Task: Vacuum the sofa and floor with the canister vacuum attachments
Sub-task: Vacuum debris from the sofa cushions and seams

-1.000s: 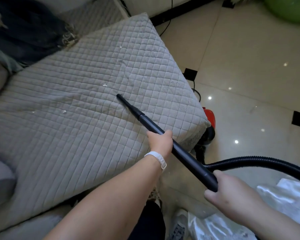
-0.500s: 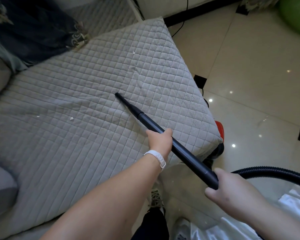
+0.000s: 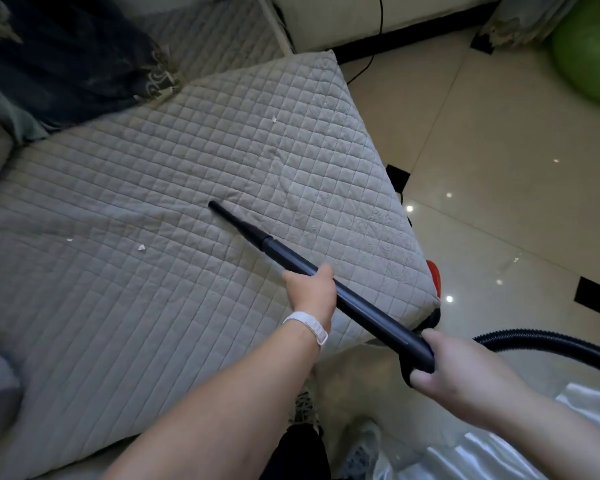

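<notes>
A black vacuum wand (image 3: 357,306) with a narrow crevice nozzle (image 3: 234,221) slants across the grey quilted sofa cover (image 3: 153,306). The nozzle tip rests on the cover near its middle. My left hand (image 3: 310,291) grips the wand halfway along; my right hand (image 3: 454,368) holds its rear end, where the ribbed black hose (image 3: 541,341) joins. Small white scraps lie on the cover: one (image 3: 141,247) left of the nozzle, another (image 3: 274,119) farther back. The red canister (image 3: 433,275) peeks out behind the sofa's right corner, mostly hidden.
Glossy beige floor tiles (image 3: 499,150) with black inlays stretch to the right. A dark patterned cloth (image 3: 66,57) lies at the sofa's back left. A green ball (image 3: 589,53) sits top right. White shiny fabric (image 3: 499,455) lies bottom right near my shoes. A black cable (image 3: 378,29) runs along the wall.
The nozzle tip has slid a little over the cover, and the scrap that lay just ahead of it is gone. The view has shifted left. Both hands keep their hold.
</notes>
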The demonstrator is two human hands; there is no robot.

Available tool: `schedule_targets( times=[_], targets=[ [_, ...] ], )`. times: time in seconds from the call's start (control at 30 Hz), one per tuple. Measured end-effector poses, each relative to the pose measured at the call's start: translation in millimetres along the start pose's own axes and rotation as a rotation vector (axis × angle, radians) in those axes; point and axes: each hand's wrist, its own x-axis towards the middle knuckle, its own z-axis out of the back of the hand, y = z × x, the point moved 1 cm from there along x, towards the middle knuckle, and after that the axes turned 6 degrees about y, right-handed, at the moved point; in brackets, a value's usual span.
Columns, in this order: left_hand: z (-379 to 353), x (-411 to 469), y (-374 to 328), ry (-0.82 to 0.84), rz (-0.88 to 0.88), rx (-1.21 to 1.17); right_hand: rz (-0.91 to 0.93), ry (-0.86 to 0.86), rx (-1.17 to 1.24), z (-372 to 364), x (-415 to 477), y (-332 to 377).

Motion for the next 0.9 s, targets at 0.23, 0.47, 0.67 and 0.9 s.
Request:
schedule_targets(
  times=[0.23, 0.47, 0.67, 0.9],
  targets=[
    [12.0, -10.7, 5.5, -0.095, 0.065, -0.091, 0.094, 0.029, -0.129, 20.9, 6.4, 0.1],
    [15.4, -11.6, 3.4, -0.209, 0.102, -0.205, 0.187, 0.06, -0.264, 40.3, 26.0, 5.2],
    [20.0, 2.9, -5.2, -0.26, 0.116, -0.235, 0.243, 0.114, -0.283, 54.3, 47.8, 19.8],
    [31.2, 22.6, -19.7, -0.314, 0.091, -0.231, 0.304, 0.124, -0.273, 52.2, 70.2, 37.4]
  ],
)
